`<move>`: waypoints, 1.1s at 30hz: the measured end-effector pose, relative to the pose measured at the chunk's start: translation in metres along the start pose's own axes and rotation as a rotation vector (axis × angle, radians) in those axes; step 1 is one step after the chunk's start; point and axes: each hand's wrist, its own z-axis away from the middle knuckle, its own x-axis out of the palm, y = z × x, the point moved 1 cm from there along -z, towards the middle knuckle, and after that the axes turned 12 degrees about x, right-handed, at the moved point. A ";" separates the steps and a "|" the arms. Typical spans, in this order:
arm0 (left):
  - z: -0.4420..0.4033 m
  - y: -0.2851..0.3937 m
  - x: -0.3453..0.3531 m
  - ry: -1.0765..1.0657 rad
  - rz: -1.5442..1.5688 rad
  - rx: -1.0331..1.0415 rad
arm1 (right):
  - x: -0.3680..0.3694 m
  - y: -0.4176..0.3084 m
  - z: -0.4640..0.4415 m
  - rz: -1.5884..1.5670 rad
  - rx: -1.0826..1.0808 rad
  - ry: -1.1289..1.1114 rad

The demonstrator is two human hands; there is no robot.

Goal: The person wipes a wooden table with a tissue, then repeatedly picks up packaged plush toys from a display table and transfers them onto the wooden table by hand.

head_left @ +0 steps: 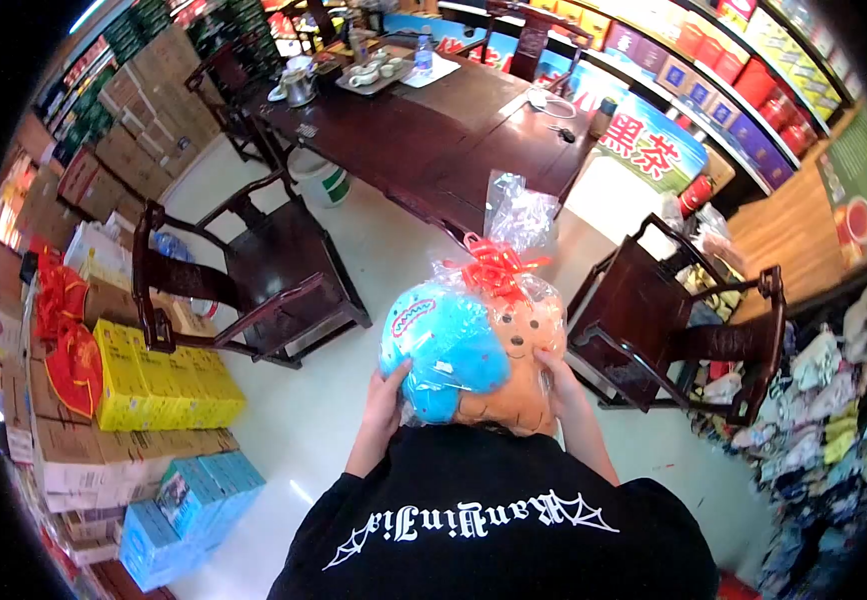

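A clear plastic bag tied with a red ribbon bow (499, 268) holds a round blue plush toy (444, 335) and an orange-brown plush toy (519, 350) with a small face. My left hand (387, 398) grips the bag's left side by the blue plush. On the right side, beside the brown plush, my right hand (560, 382) grips the bag. The gathered clear top of the bag (521, 210) sticks up in front of the dark table's near edge. Both hands have their fingers partly hidden behind the bag.
Ahead stands a dark wooden table (404, 150) with a tea set (379, 72) and a bottle (424, 52). Wooden chairs stand left (274, 255) and right (634, 310). Stacked boxes (154, 380) line the left; piled cloth items (824, 400) lie right. Shelves stand behind.
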 end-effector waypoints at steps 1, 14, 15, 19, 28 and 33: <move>-0.002 -0.002 -0.002 0.027 0.006 0.000 | 0.000 -0.003 -0.006 0.009 0.026 -0.003; -0.099 0.036 -0.059 0.287 0.040 0.003 | 0.082 -0.052 -0.140 0.174 0.234 0.006; -0.114 0.043 -0.063 0.315 -0.028 -0.009 | 0.091 -0.057 -0.151 0.189 0.228 0.009; -0.165 0.100 -0.069 0.179 -0.005 0.114 | 0.139 -0.077 -0.196 0.209 0.161 -0.001; -0.238 0.159 -0.100 0.115 -0.256 0.149 | 0.197 -0.079 -0.252 0.152 0.157 0.076; -0.265 0.150 -0.110 0.177 -0.237 0.054 | 0.189 -0.090 -0.291 0.140 0.233 0.080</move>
